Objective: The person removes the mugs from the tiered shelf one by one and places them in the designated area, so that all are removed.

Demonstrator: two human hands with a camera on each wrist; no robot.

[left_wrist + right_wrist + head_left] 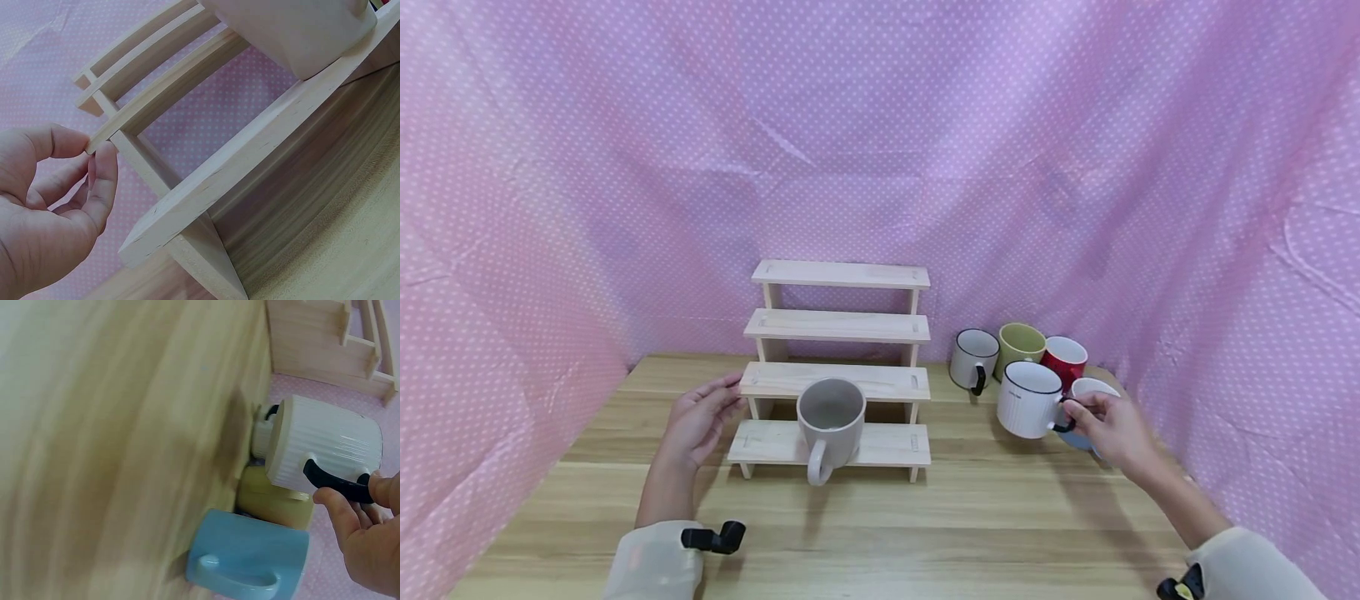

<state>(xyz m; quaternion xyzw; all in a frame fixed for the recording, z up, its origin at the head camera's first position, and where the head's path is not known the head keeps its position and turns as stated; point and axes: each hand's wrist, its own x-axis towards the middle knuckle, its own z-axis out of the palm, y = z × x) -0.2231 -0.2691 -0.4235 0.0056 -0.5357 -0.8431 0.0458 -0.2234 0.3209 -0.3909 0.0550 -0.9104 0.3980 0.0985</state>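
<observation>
My right hand [1108, 433] grips the black handle [334, 481] of a white ribbed mug [1026, 408] with a dark rim, held above the table. With thumb and fingertips, my left hand [59, 200] pinches the left end of a board on the stepped wooden rack [820, 325]. It is the second board from the bottom. A greyish-beige mug [831, 417] stands on the lowest board, its handle toward me.
Behind the held mug stand a white mug with a black handle [974, 358], a yellow-green mug [1021, 340] and a red mug [1064, 358]. A light blue mug [247, 550] stands partly behind my right hand. Dotted pink cloth [850, 150] hangs around the wooden table [880, 533].
</observation>
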